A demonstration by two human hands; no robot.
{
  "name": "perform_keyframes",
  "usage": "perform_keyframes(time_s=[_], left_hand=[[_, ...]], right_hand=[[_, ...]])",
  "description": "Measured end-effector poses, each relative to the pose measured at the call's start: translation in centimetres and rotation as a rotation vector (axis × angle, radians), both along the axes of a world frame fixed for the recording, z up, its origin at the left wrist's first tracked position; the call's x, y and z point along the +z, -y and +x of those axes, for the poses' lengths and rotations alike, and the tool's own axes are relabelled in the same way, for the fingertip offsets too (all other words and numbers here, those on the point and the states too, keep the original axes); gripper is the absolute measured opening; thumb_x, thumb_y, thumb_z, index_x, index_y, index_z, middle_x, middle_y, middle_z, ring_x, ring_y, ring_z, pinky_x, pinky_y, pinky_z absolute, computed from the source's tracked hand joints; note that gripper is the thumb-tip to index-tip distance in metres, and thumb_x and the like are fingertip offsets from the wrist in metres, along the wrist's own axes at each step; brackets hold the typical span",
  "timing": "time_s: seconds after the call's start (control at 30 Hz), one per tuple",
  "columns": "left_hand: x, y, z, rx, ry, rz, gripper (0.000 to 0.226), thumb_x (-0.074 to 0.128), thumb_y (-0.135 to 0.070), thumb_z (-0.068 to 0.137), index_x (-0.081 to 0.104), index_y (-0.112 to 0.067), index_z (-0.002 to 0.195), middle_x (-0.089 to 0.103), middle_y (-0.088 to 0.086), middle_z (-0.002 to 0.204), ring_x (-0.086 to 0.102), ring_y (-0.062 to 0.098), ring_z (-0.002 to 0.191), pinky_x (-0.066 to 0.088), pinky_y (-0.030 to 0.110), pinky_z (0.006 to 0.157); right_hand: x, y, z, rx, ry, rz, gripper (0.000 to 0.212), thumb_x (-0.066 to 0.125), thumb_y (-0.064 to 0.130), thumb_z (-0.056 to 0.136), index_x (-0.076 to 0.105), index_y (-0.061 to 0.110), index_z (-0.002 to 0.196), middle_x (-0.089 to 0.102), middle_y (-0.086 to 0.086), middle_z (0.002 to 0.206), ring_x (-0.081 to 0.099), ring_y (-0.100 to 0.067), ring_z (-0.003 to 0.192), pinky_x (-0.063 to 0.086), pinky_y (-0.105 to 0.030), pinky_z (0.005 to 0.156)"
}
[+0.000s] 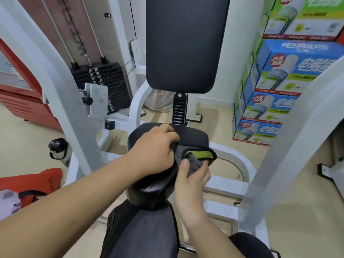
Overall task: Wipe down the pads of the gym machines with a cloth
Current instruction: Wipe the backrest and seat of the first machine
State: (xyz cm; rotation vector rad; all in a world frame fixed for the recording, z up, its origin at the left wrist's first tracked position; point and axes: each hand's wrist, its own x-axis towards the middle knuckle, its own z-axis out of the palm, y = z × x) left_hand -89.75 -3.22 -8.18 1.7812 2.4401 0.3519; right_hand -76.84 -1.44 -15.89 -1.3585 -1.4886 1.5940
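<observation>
A grey cloth point(195, 155) with a black rim and a lime-green patch lies over the black seat pad point(193, 135) of a white gym machine. My left hand point(154, 151) grips the cloth's left side on the seat, fingers curled down. My right hand point(193, 175) pinches a grey fold of the cloth from below, thumb on top. The tall black back pad point(184, 43) stands upright behind the seat.
White frame arms point(61, 94) slope down on both sides. A black weight stack point(108, 81) sits behind on the left. Stacked blue and green boxes point(279, 86) fill the right. A dark bottle point(57, 148) and a red bag point(31, 181) lie on the floor at left.
</observation>
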Motion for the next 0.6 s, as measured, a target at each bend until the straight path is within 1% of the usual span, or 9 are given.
perform_keyframes(time_s=[0.07,0.17,0.2,0.3,0.37,0.4,0.5,0.57,0.6], left_hand=[[-0.8,-0.8,-1.0,-0.004,-0.005,-0.075,0.049,0.050,-0.016,0.088,0.062,-0.026,0.135,0.046,0.000,0.148,0.045,0.028,0.132,0.045,0.046,0.106],[-1.6,-2.5,-2.2,-0.019,-0.045,-0.209,0.049,0.049,-0.021,0.092,0.059,-0.029,0.139,0.045,0.000,0.150,0.043,0.028,0.134,0.044,0.047,0.108],[-1.7,-3.0,-2.6,-0.015,-0.029,-0.254,0.049,0.047,-0.024,0.092,0.059,-0.030,0.139,0.047,-0.001,0.150,0.043,0.027,0.135,0.044,0.048,0.108],[-2.2,-4.7,-4.3,0.011,0.072,-0.338,0.052,0.040,-0.032,0.088,0.062,-0.040,0.135,0.054,-0.007,0.148,0.045,0.023,0.139,0.045,0.045,0.109],[-2.1,-5.5,-5.3,-0.002,0.085,-0.368,0.047,0.044,-0.036,0.092,0.061,-0.049,0.134,0.057,-0.020,0.145,0.048,0.015,0.138,0.045,0.040,0.110],[-2.0,-5.6,-5.7,-0.020,0.068,-0.378,0.045,0.046,-0.039,0.096,0.059,-0.053,0.136,0.055,-0.024,0.147,0.046,0.013,0.140,0.042,0.037,0.112],[-2.4,-5.4,-7.1,-0.024,0.094,-0.393,0.042,0.046,-0.055,0.099,0.049,-0.063,0.140,0.041,-0.031,0.155,0.035,0.006,0.148,0.031,0.034,0.119],[-3.0,-5.0,-7.8,-0.003,0.183,-0.366,0.041,0.048,-0.058,0.097,0.047,-0.068,0.137,0.038,-0.037,0.154,0.032,0.000,0.148,0.026,0.032,0.121],[-3.4,-4.9,-8.3,0.008,0.219,-0.346,0.041,0.050,-0.058,0.096,0.049,-0.068,0.135,0.039,-0.039,0.152,0.033,-0.002,0.147,0.025,0.030,0.121]], right_hand=[[-0.5,-2.5,-0.7,-0.120,0.004,-0.011,0.074,0.043,0.039,0.108,0.005,0.012,0.165,0.003,-0.005,0.170,0.025,-0.028,0.153,0.029,-0.036,0.118],[-0.7,-7.7,-1.3,-0.137,0.077,-0.006,0.069,0.047,0.040,0.106,0.020,0.015,0.163,0.017,-0.007,0.166,0.040,-0.032,0.143,0.036,-0.040,0.113],[-0.7,-9.3,-1.3,-0.097,0.129,0.023,0.068,0.049,0.045,0.102,0.028,0.017,0.160,0.025,-0.007,0.163,0.045,-0.032,0.138,0.040,-0.043,0.112],[-0.9,-14.4,-1.9,0.054,0.311,0.080,0.077,0.048,0.064,0.079,0.051,0.024,0.144,0.052,-0.005,0.145,0.058,-0.032,0.123,0.049,-0.050,0.106],[-0.9,-17.2,-2.8,0.172,0.390,0.112,0.063,0.050,0.062,0.081,0.059,0.026,0.131,0.062,-0.004,0.129,0.061,-0.030,0.115,0.051,-0.049,0.102],[-0.8,-18.6,-3.5,0.229,0.415,0.135,0.056,0.051,0.060,0.082,0.061,0.028,0.126,0.065,-0.002,0.123,0.062,-0.030,0.112,0.052,-0.048,0.102],[0.1,-21.6,-6.3,0.398,0.517,0.231,0.052,0.052,0.053,0.083,0.068,0.026,0.124,0.071,-0.001,0.120,0.064,-0.027,0.113,0.051,-0.041,0.103],[0.7,-22.7,-8.6,0.542,0.634,0.287,0.043,0.051,0.046,0.090,0.069,0.028,0.125,0.070,-0.002,0.120,0.063,-0.027,0.113,0.050,-0.039,0.104],[1.0,-22.9,-10.0,0.603,0.691,0.328,0.046,0.048,0.049,0.088,0.068,0.029,0.124,0.070,-0.002,0.120,0.063,-0.028,0.112,0.051,-0.040,0.103]])
